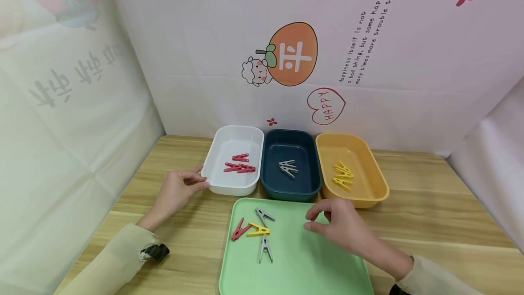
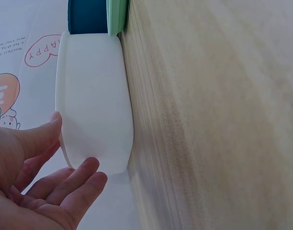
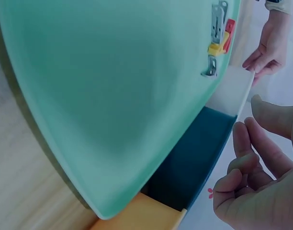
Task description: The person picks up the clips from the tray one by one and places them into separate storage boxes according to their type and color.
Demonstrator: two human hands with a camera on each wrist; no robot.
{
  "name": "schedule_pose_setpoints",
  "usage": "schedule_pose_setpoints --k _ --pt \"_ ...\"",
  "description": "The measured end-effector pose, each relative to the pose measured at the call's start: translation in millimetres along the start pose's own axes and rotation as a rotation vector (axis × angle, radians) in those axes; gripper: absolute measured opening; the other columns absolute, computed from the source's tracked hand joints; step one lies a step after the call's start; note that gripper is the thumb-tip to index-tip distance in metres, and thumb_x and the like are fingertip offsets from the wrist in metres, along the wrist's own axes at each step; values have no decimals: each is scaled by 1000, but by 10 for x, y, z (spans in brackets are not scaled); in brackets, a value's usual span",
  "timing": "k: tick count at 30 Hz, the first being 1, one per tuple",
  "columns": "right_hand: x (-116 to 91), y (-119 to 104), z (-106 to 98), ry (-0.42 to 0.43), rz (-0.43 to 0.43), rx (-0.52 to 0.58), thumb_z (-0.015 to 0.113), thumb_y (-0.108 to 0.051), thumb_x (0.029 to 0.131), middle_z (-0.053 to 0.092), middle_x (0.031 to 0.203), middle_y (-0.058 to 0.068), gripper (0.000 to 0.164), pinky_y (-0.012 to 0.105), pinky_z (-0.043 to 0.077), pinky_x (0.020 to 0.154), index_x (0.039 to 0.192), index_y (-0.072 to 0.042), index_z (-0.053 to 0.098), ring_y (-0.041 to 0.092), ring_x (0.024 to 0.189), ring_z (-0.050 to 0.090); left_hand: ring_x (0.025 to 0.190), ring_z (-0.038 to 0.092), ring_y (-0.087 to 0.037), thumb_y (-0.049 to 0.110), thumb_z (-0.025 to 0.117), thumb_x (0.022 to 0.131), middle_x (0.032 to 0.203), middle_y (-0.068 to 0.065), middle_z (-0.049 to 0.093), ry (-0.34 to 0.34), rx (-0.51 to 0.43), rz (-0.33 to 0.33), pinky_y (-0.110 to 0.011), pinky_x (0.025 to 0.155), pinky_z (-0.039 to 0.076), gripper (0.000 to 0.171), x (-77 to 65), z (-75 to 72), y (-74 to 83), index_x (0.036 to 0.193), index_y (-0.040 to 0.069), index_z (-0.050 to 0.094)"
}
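Note:
My left hand (image 1: 178,191) holds the near left corner of a white bin (image 1: 233,190), thumb at its rim and fingers against its outer side. Over the upper right of a green tray (image 1: 294,258), my right hand (image 1: 337,224) hovers with a gap between thumb and forefinger and nothing in them. On the tray's left lie a red clothespin (image 1: 240,230), a yellow clothespin (image 1: 259,230) and two grey clothespins (image 1: 265,248). Red clothespins (image 1: 245,168) are in the white bin.
Beside the white bin stand a dark blue bin (image 1: 291,193) with grey clothespins (image 1: 288,168) and a yellow-orange bin (image 1: 378,190) with yellow clothespins (image 1: 343,176). A printed cloth (image 1: 229,58) hangs behind the wooden table (image 1: 430,204).

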State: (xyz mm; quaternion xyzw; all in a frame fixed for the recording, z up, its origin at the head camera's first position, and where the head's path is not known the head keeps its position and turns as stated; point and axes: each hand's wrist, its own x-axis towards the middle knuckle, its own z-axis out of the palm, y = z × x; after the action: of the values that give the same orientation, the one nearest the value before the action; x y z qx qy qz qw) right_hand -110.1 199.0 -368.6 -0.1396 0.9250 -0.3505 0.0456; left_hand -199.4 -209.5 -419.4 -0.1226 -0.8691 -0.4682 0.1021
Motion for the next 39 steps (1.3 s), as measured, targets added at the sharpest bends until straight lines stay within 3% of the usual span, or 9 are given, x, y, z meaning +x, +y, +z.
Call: schedule_pose_setpoints --k 12,29,33,39 --pt "-44 53 189 -47 -61 -29 92 -17 83 66 76 -17 12 25 40 54 87 -20 81 9 60 48 119 69 -36 4 88 86 130 -19 69 -4 -2 1 -19 72 59 6 5 9 11 88 5 82" --pt "46 -130 446 -225 -146 23 89 -11 86 69 82 -17 12 26 47 59 93 -17 82 9 68 54 116 70 -36 3 88 86 128 -20 69 -3 -13 3 -19 73 59 6 5 9 -8 87 4 82" --pt "101 -209 501 -268 -161 15 86 -5 87 72 89 -14 17 27 51 66 101 -15 82 10 75 58 117 70 -37 3 88 86 129 -21 69 0 -14 1 -19 73 59 6 0 5 -1 87 4 82" --pt "199 -302 588 -323 -234 -67 82 5 87 71 98 -16 33 31 57 86 113 -17 82 5 92 63 119 69 -36 3 88 85 129 -21 69 -3 -15 4 -19 73 59 6 -5 0 7 87 4 82"
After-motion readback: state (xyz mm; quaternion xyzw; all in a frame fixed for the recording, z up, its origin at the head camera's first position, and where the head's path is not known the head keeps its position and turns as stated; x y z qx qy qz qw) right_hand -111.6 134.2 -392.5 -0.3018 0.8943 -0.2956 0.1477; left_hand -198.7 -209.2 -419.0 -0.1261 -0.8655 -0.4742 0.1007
